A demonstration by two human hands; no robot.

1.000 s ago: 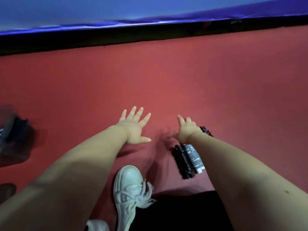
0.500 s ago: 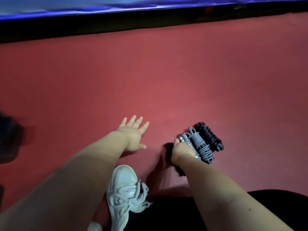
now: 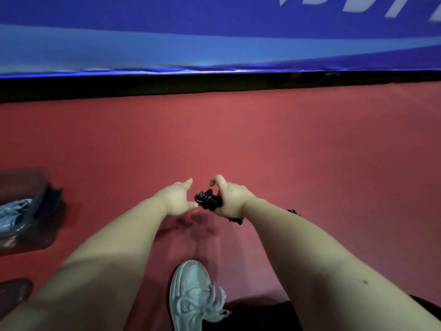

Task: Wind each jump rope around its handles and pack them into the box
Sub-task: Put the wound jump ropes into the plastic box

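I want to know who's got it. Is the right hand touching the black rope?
Touching. The head view shows the right hand gripping the rope, wrapped round the bundle with no gap.

Black jump rope, wound, held aloft; clear box left.

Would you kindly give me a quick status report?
Right hand grips jump rope. Left hand open, at its end. Box far left, nothing between.

White sneaker (laces loose), black trousers
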